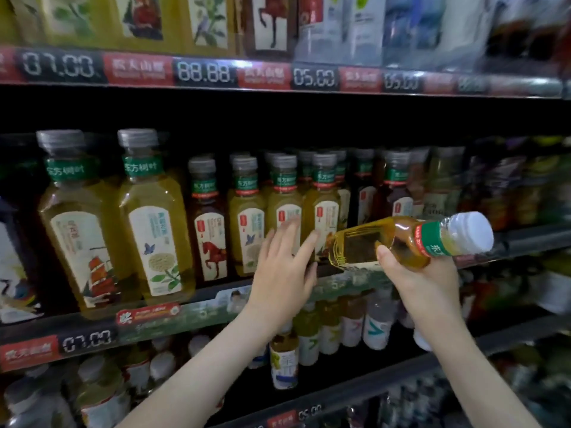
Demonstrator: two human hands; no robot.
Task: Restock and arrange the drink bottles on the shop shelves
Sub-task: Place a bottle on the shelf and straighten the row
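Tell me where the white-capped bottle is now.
Head view, right of centre: the white-capped bottle lies sideways in the right hand, base toward the front-row bottles on the middle shelf, right of the open left hand.

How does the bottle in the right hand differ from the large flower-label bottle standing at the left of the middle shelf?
The held bottle lies almost sideways, cap pointing right, gripped by the right hand; the flower-label bottle stands upright on the middle shelf, untouched. The held bottle's cap is white; the flower-label bottle's is grey. Both hold yellow-green drink and wear a green neck band.
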